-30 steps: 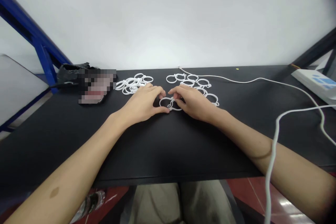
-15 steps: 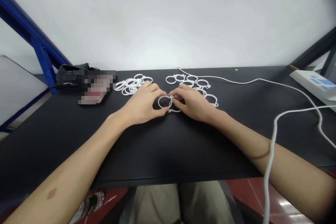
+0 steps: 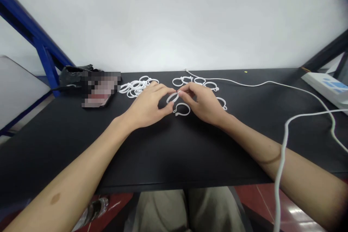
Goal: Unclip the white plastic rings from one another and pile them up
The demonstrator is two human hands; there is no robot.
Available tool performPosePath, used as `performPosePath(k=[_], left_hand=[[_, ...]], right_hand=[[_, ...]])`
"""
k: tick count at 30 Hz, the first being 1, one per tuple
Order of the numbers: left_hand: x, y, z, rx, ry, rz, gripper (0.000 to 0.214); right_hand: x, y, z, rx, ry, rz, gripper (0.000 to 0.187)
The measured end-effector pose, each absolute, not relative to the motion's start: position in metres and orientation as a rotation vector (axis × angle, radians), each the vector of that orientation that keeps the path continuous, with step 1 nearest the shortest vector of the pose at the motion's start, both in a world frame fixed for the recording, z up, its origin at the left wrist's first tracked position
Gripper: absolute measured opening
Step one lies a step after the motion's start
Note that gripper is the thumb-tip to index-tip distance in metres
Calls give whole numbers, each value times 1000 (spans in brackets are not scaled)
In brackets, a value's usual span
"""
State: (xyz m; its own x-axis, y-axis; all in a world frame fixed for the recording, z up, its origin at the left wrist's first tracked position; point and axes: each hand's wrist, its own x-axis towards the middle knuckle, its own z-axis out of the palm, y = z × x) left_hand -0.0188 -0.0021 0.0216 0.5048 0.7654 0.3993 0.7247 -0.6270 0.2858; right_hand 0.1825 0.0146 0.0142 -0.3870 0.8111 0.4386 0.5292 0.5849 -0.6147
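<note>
A white curtain ring with a small eyelet is tilted up between my hands. My right hand pinches its upper right end between thumb and fingers. My left hand has thumb and index finger apart around the ring; its index fingertip comes close to the right fingertips, and whether it touches the ring is unclear. Just below them a second curtain ring lies on the black table. Several rings are heaped beyond my left hand. More rings lie spread beyond my right hand, which partly hides them.
At the left lie a black plastic bag and a blurred-out phone-like object. A white cable runs across the back right towards a white box. Another cable hangs in front of my right forearm. Behind the table stands a white wall.
The curtain ring between my hands has turned from facing up to a steep tilt. My right fingers have risen slightly, and the second ring below is now uncovered.
</note>
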Motion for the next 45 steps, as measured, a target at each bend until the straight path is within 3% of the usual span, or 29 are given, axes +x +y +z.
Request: performPosePath(k=[6, 9, 15, 28, 34, 45], left_hand=[[-18, 0, 21, 2541, 1363, 822, 27], [-19, 2, 20, 2529, 1358, 829, 26], [-19, 2, 20, 2514, 1383, 804, 27], [-19, -1, 18, 2616, 1398, 805, 40], [-22, 1, 15, 2681, 1376, 814, 36], [-23, 3, 18, 2631, 1419, 835, 33]], right_hand=[[180, 12, 15, -1100, -2046, 547, 29], [181, 10, 15, -1022, -2025, 623, 21], [181, 5, 15, -813, -2117, 556, 22], [181, 12, 11, -855, -2110, 418, 11], [182, 13, 9, -850, -2164, 342, 7], [179, 15, 8, -957, -2141, 387, 16]])
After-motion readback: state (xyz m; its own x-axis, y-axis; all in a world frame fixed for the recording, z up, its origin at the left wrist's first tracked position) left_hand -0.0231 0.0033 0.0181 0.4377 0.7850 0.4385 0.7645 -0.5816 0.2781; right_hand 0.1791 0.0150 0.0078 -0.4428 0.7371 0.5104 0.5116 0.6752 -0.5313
